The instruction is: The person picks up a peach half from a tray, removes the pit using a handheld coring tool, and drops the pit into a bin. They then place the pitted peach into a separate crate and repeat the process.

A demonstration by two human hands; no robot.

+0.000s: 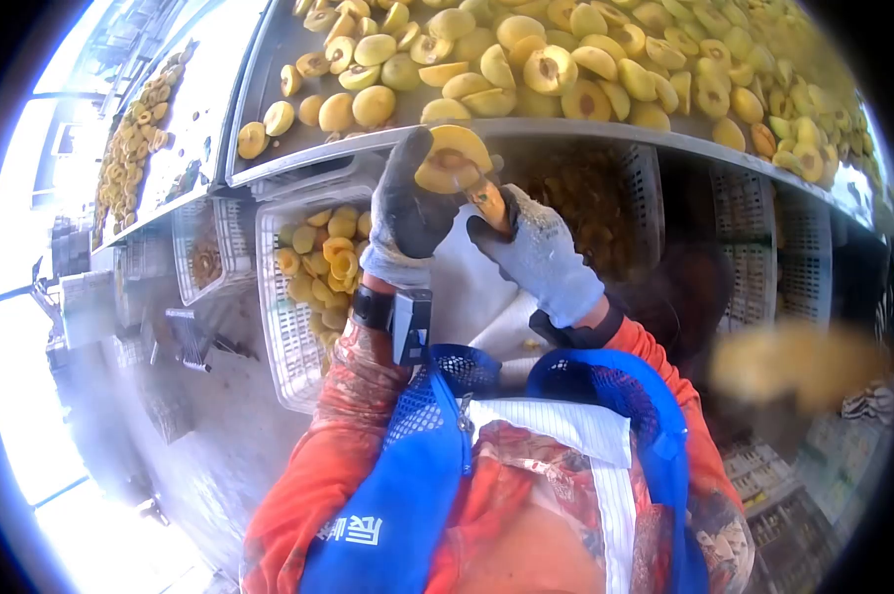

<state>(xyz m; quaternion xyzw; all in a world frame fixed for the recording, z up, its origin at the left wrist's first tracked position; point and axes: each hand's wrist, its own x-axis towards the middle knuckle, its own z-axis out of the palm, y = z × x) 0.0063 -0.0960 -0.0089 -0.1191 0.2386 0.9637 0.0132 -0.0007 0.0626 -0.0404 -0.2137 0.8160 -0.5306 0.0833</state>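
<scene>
Background: metal tray [605, 132] at 12 o'clock, full of yellow fruit halves.
Crate: white plastic crate [286, 342] at 9 o'clock, more halves inside.
Left hand [412, 213]: dark glove, grips fruit half [452, 158] under the tray edge.
Right hand [541, 259]: grey glove, pinches its lower edge.
Vest [407, 495]: white writing, unreadable.

Fruit halves [565, 69] pack the tray [269, 59] almost to its front rim, leaving bare metal only at the near left corner. The left hand [407, 213] and right hand [541, 257], both closed on one half [450, 158], crowd that rim. Beneath it, crates [288, 327] wall off the space. Open floor [199, 436] lies to the left.
</scene>
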